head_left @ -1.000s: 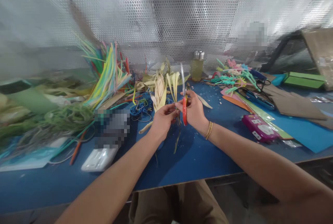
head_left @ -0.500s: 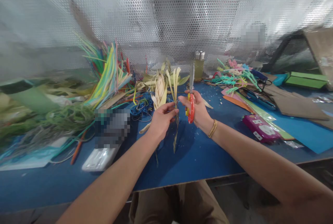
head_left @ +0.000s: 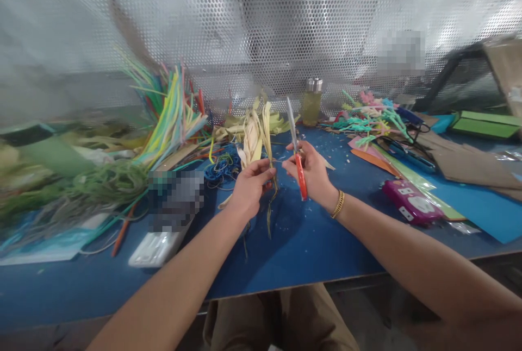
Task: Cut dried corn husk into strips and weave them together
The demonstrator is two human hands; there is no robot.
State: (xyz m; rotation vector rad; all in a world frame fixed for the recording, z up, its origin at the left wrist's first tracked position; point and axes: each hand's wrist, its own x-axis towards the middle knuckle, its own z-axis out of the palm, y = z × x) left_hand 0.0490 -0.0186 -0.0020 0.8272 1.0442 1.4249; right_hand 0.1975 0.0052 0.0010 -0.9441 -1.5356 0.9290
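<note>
My left hand [head_left: 253,185] is closed around a thin bundle of dried husk strips [head_left: 267,128], whose pale ends stand up above the fingers and whose darker tails hang below. In my right hand [head_left: 309,169] is a pair of scissors [head_left: 299,170] with orange-red handles, blades pointing up and away from the strips. The right thumb and fingertips are close to the bundle; a fine strand seems to run between the hands, too thin to make out well. Just behind my left hand lies a larger pale husk bunch [head_left: 249,142].
Colourful pipe cleaners [head_left: 171,106] and green cord [head_left: 118,185] crowd the left, beside blue string [head_left: 222,169]. A jar with a metal lid [head_left: 312,102] stands at the back. Rightward are a purple box [head_left: 410,201], cardboard [head_left: 468,161] and coloured paper. Perforated metal [head_left: 277,25] borders the rear.
My right hand has drawn slightly to the right, and the scissors have tilted leftward at the tip. The strips in my left hand have shifted a little left and bunched closer together.
</note>
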